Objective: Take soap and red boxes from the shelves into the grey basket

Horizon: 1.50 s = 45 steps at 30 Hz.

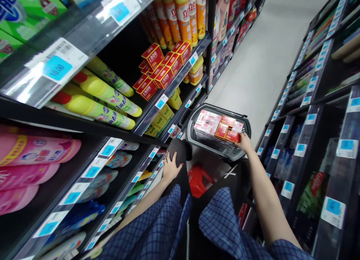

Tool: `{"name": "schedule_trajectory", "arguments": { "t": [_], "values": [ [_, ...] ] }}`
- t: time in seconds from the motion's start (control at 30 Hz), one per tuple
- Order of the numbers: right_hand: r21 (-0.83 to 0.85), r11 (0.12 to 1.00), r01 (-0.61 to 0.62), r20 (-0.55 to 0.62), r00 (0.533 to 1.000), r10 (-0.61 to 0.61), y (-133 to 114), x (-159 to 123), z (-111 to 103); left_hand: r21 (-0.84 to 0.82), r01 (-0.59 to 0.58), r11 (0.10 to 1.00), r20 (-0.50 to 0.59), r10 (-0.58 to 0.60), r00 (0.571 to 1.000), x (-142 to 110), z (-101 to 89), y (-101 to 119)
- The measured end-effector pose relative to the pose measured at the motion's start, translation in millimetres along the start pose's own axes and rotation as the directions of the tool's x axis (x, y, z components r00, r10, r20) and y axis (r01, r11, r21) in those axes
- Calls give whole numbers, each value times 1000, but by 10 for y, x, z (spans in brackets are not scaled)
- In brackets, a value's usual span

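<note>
A dark grey shopping basket [208, 151] sits in the aisle just beyond my knees. Pink-and-white Lux boxes [203, 119] fill its left side, and several red soap boxes lie on top at the right. My right hand [245, 143] reaches into the basket, its fingers closed on the end of a red soap box [232, 136] near the right rim. Spread out flat, my left hand [172, 168] rests on my left knee and holds nothing.
More red soap boxes [165, 77] are stacked on the left shelf, beside yellow bottles [107, 97] and orange bottles [184, 14]. Below them stand yellow AXE packs [160, 121]. A red plastic object [198, 179] is between my legs. Shelves [306, 140] with price tags line the right.
</note>
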State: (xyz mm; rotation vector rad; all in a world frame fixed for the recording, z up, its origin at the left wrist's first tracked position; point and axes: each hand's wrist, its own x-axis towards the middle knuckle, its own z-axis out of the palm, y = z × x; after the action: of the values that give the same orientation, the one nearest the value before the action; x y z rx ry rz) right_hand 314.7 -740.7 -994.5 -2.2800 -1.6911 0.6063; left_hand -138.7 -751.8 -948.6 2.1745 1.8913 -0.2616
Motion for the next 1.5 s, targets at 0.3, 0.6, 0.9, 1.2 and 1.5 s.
{"name": "schedule_trajectory", "arguments": {
  "t": [0.3, 0.6, 0.9, 1.2, 1.5],
  "values": [
    [-5, 1000, -11, 14, 1000, 11, 21, 3, 58, -1, 6, 1000, -5, -6, 1000, -5, -8, -2],
    [11, 1000, -27, 9, 1000, 27, 4, -10, 60, 1, 16, 1000, 5, -16, 1000, -5, 1, 3],
    [46, 998, -30, -1, 1000, 30, -19, -28, 71, -24, 0, 1000, -11, 0, 1000, -29, 43, -2],
    [212, 971, -110, -186, 971, 151, 142, -479, 16, -243, -286, 927, -432, 161, 887, 809, -1163, 74],
    [305, 916, -261, -132, 941, 312, -211, -1771, 208, -140, 260, 956, -474, -295, 830, 2271, -2769, 190]
  ]
}}
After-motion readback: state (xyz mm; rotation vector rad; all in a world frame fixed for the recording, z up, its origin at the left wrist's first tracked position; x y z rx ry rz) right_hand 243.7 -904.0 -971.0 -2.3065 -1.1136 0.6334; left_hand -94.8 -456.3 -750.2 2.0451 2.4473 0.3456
